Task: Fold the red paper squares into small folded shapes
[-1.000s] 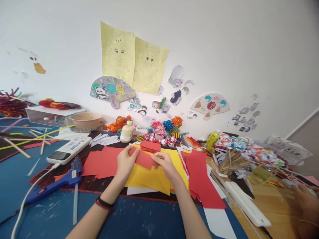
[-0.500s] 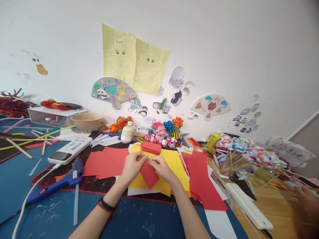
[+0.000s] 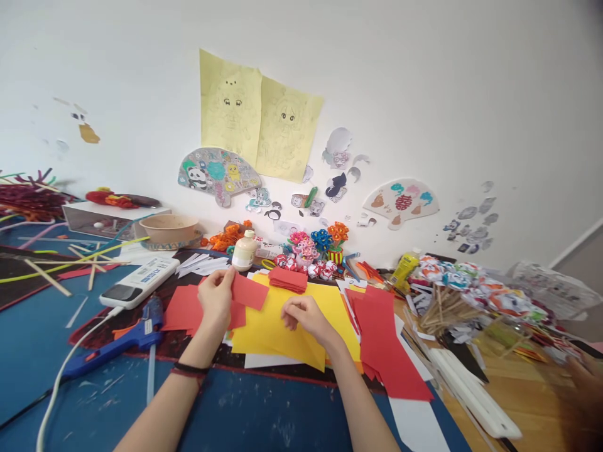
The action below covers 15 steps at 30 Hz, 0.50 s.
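Between the thumb and fingers of my left hand (image 3: 217, 300) is a small red paper piece (image 3: 250, 292), held by its left end and raised over the papers. My right hand (image 3: 305, 317) hovers above the yellow paper (image 3: 268, 336) with its fingers loosely curled and a little apart, nothing visible in them. A neat stack of small red paper pieces (image 3: 287, 280) lies at the far side of the yellow paper. Larger red sheets (image 3: 181, 307) are partly covered by my left hand; more red paper (image 3: 391, 345) lies at the right.
A blue glue gun (image 3: 113, 348) and a white power strip (image 3: 140, 282) with a cable lie at left. Behind the papers stand a glue bottle (image 3: 244, 252) and small craft flowers (image 3: 322, 240). Paper-topped sticks (image 3: 443, 307) are at right, near another person's hand (image 3: 584, 370).
My left hand has moved left, carrying the red paper piece away from my right hand. My right hand has let go of it and stays over the yellow paper. The view shifts slightly.
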Available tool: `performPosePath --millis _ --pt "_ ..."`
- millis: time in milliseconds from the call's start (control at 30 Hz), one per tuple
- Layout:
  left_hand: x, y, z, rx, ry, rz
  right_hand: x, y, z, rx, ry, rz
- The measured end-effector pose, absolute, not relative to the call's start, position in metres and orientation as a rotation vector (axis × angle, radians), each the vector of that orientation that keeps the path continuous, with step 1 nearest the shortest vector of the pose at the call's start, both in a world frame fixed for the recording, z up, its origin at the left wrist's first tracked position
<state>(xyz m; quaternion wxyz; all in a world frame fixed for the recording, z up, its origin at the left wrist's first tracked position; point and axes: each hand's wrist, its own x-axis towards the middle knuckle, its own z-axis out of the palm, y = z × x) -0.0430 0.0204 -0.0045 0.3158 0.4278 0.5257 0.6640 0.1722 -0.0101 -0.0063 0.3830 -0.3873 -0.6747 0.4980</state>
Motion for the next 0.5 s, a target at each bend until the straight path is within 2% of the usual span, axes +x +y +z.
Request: performPosePath --millis 133,500 --pt "-0.031 0.019 -0.005 1.018 1.340 1.825 0.169 -0.009 -0.012 -1.016 -1.695 1.337" --pt "0.008 0.009 -0.015 1.086 1.078 1.435 0.161 -0.005 -0.009 -0.852 -1.509 1.236"
